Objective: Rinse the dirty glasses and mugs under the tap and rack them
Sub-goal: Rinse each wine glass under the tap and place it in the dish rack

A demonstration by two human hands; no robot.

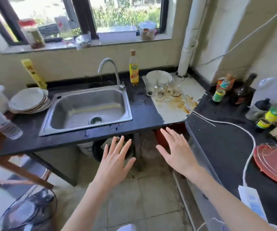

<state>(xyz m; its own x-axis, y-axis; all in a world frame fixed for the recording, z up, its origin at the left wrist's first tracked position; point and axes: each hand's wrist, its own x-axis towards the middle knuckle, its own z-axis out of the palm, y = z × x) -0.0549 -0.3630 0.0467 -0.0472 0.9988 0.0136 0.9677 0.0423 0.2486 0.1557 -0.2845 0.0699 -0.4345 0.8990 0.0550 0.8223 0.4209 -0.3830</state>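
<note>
Several dirty clear glasses and glass mugs (163, 88) stand in a cluster on a white board (172, 112) right of the sink, with brown spill stains around them. The steel sink (84, 110) holds nothing, and its curved tap (108, 70) rises behind it. My left hand (116, 160) and my right hand (177, 151) hover below the counter's front edge, palms down and fingers spread, holding nothing. No rack shows in view.
A stack of plates (29, 100) sits left of the sink, a yellow oil bottle (133, 69) behind it. White bowls (158, 77) stand behind the glasses. Sauce bottles (221, 90), a white cable (244, 130) and a red lid (274, 162) occupy the right counter.
</note>
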